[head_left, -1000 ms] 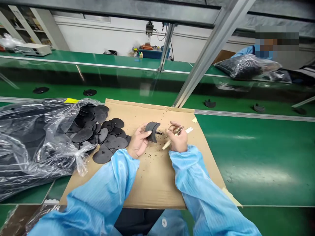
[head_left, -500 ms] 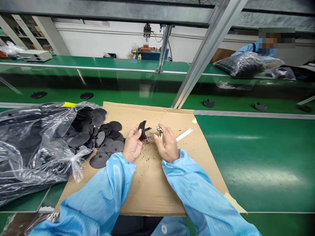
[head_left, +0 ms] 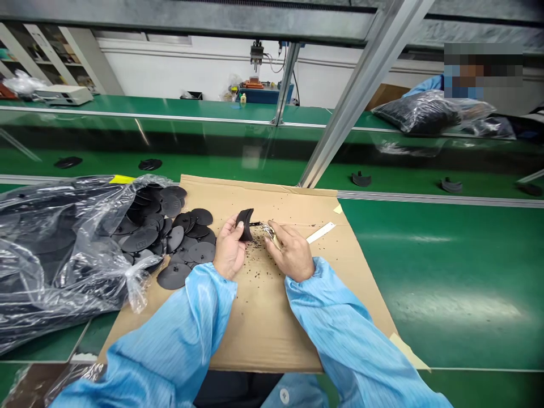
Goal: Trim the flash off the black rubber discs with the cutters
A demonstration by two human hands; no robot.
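Observation:
My left hand [head_left: 229, 247] is closed on a curved black plastic part [head_left: 245, 224], whose thin stem points right. In my right hand [head_left: 291, 249] is a small pair of metal cutters [head_left: 270, 232], its tip at the end of that stem. Small black scraps [head_left: 257, 262] are scattered on the cardboard sheet [head_left: 255, 340] beneath both hands. Left of my left hand lies a pile of black oval discs [head_left: 174, 275], partly spilling from a clear plastic bag [head_left: 85, 272]. A white strip [head_left: 321, 233] rests on the cardboard beyond my right hand.
Behind a metal rail [head_left: 425, 195], several black parts [head_left: 361, 179] lie on a green surface. A slanted metal post [head_left: 361, 96] rises behind the cardboard. Farther back are a filled plastic bag [head_left: 419, 111], a white device [head_left: 66, 94] and a person in blue [head_left: 427, 85].
The cutters have come left to the part's stem and now show more plainly in my right hand. My left hand has turned the black part slightly. The view has shifted a little.

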